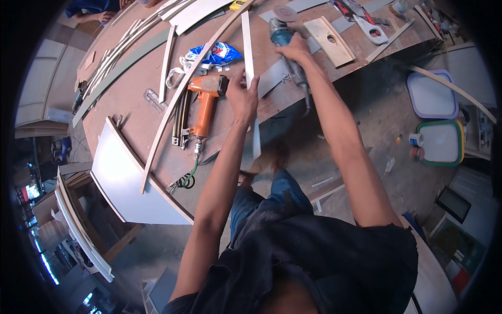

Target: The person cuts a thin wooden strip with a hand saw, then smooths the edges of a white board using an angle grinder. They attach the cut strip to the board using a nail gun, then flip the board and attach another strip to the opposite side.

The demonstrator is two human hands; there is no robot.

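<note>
One broad brown wooden table is the largest thing, and all other places I give from it. At the table's near left edge, one big white panel with a pale wooden border stands out beyond the top. One long, slightly curved strip of light wood crosses from this panel toward the table's far edge. Somewhat shorter, one narrow flat white strip lies across the middle of the table, and its lower end passes out over the near edge. Over this edge the left hand holds the strip, narrowly closed, with thumb and fingers at its two sides. More to the right along the same edge, one rectangular piece of pale wood with a round hole lies on the table. Just left of it, also by the near edge, the right hand is closed around one teal and dark angle grinder; whether its round disc touches anything, I cannot tell. On the table's left half, near the front, rests one orange nail gun with green hose. Behind it, farther from the near edge, lies one crumpled blue and white plastic bag. The smallest is one grey slotted metal plate, flat on the table's left part.
</note>
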